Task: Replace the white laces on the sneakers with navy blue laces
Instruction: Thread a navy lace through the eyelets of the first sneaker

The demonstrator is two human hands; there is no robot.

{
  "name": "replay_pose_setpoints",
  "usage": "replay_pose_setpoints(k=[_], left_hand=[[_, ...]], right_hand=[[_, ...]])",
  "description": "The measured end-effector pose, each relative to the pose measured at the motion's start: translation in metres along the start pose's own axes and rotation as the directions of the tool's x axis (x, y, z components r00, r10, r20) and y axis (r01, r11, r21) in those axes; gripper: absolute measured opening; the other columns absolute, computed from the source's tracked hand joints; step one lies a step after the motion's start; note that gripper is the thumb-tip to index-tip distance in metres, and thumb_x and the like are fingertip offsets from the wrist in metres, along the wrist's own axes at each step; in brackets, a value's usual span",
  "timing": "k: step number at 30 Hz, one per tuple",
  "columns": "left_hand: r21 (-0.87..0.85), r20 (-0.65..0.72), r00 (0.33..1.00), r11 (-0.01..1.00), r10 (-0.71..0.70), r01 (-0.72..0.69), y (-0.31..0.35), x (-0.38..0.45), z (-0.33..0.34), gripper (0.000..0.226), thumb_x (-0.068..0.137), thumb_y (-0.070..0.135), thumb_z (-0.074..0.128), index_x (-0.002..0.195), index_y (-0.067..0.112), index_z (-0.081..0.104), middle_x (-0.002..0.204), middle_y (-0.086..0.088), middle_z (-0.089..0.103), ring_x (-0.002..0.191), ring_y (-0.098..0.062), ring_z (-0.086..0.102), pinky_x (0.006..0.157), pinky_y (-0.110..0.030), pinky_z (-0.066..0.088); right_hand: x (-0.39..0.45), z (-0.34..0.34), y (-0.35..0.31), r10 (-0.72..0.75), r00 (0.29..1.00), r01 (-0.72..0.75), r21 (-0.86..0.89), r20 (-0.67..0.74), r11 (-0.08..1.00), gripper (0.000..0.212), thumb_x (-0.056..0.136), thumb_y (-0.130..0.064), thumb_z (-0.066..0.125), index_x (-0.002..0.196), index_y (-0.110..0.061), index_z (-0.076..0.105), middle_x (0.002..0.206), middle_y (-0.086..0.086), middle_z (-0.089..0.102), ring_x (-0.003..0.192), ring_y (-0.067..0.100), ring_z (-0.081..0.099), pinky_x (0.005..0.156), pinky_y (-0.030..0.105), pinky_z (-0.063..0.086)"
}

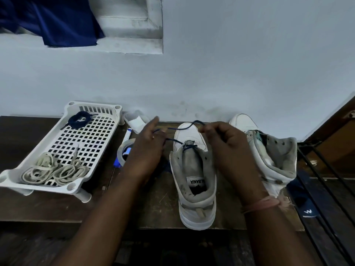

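A white sneaker (194, 181) stands on the dark wooden table (57, 204), toe pointing away from me. A navy blue lace (189, 126) runs through its lowest eyelets and arcs over the toe. My left hand (144, 150) pinches one end of this lace to the left of the toe. My right hand (226, 143) pinches the other end just right of the toe. A second white sneaker (269, 150), unlaced, stands to the right. Another navy lace (79, 120) lies coiled at the far end of a white perforated tray (92, 139), and the white laces (55, 171) are heaped at its near end.
Between tray and sneaker lie a tape roll (124, 148), a blue marker (126, 135) and a clear plastic packet (136, 120). A pale wall rises right behind the table. Black metal bars (322, 179) and a dark blue cloth (303, 198) are at the right edge.
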State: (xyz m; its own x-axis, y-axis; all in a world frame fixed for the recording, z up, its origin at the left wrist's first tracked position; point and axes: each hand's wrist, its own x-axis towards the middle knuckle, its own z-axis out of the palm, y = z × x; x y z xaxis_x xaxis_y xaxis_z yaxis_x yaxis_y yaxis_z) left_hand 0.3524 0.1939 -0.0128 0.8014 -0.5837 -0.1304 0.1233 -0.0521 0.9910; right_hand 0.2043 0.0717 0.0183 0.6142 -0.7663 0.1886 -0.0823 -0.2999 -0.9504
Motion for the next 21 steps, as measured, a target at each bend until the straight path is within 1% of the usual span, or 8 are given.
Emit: replay_pose_setpoints(k=[1,3,7,9,11,14,18,21], left_hand=[[0.217,0.026,0.992,0.968,0.122,-0.125,-0.001,-0.005,0.003,0.05,0.095,0.043,0.059,0.144,0.036,0.055,0.119,0.016,0.072,0.116,-0.006,0.066,0.107,-0.04,0.051],[0.446,0.098,0.929,0.819,0.357,-0.361,-0.005,-0.009,0.008,0.041,0.097,0.04,0.061,0.138,0.038,0.062,0.131,0.02,0.066,0.122,0.002,0.061,0.109,-0.037,0.048],[0.498,0.237,0.81,0.648,0.537,-0.576,0.0,0.0,0.001,0.039,0.09,0.035,0.071,0.129,0.038,0.07,0.139,0.015,0.059,0.129,-0.018,0.057,0.106,-0.046,0.047],[0.498,0.313,0.759,0.581,0.571,-0.643,0.002,-0.002,-0.003,0.027,0.091,0.029,0.07,0.116,0.034,0.077,0.12,0.013,0.072,0.114,-0.014,0.064,0.098,-0.043,0.051],[0.583,0.242,0.763,0.539,0.599,-0.608,0.004,-0.007,-0.003,0.018,0.093,0.022,0.067,0.104,0.029,0.08,0.096,0.016,0.074,0.096,-0.007,0.063,0.089,-0.033,0.048],[0.533,-0.035,0.835,0.717,0.549,-0.449,0.011,-0.008,-0.005,0.016,0.097,0.015,0.063,0.096,0.027,0.074,0.086,0.017,0.071,0.083,-0.001,0.062,0.074,-0.018,0.045],[0.399,-0.244,0.878,0.868,0.411,-0.295,0.011,-0.003,-0.013,0.012,0.098,0.021,0.063,0.092,0.024,0.074,0.085,0.011,0.074,0.066,0.002,0.062,0.063,-0.024,0.049],[0.413,-0.263,0.887,0.875,0.379,-0.251,0.006,-0.002,-0.012,0.01,0.095,0.024,0.065,0.094,0.026,0.075,0.088,0.012,0.076,0.078,-0.001,0.068,0.078,-0.035,0.058]], right_hand=[[-0.001,0.004,0.001,-0.026,0.999,0.028,-0.067,0.033,0.997,0.018,0.101,-0.023,0.061,0.093,-0.023,0.077,0.086,-0.003,0.075,0.081,0.012,0.069,0.074,0.029,0.052],[-0.001,0.008,0.005,-0.061,0.994,0.077,-0.182,0.093,0.98,0.016,0.1,-0.026,0.062,0.093,-0.024,0.077,0.084,-0.007,0.074,0.08,0.003,0.066,0.073,0.021,0.049],[-0.004,0.008,0.004,-0.095,0.97,0.156,-0.275,0.223,0.949,0.018,0.1,-0.027,0.061,0.094,-0.026,0.077,0.084,-0.009,0.073,0.083,0.002,0.065,0.067,0.011,0.043],[-0.004,0.008,0.003,-0.107,0.965,0.172,-0.271,0.239,0.947,0.017,0.099,-0.026,0.062,0.092,-0.026,0.078,0.084,-0.008,0.073,0.083,0.004,0.064,0.068,0.013,0.043],[-0.002,0.007,0.003,-0.088,0.972,0.148,-0.272,0.22,0.951,0.016,0.098,-0.026,0.064,0.09,-0.025,0.077,0.083,-0.01,0.073,0.083,0.002,0.064,0.07,0.015,0.044],[0.002,-0.005,0.002,-0.038,0.987,0.072,-0.212,0.158,0.975,0.012,0.096,-0.026,0.068,0.089,-0.022,0.078,0.083,-0.011,0.074,0.081,0.001,0.067,0.075,0.024,0.05],[0.003,-0.015,0.003,0.0,0.997,0.005,-0.08,0.072,0.997,0.009,0.092,-0.023,0.073,0.086,-0.022,0.08,0.073,-0.015,0.073,0.068,-0.002,0.063,0.066,0.018,0.046],[0.004,-0.012,0.005,0.013,0.998,-0.007,-0.112,0.055,0.994,0.017,0.096,-0.016,0.067,0.089,-0.024,0.08,0.073,-0.011,0.071,0.07,0.002,0.063,0.068,0.022,0.048]])
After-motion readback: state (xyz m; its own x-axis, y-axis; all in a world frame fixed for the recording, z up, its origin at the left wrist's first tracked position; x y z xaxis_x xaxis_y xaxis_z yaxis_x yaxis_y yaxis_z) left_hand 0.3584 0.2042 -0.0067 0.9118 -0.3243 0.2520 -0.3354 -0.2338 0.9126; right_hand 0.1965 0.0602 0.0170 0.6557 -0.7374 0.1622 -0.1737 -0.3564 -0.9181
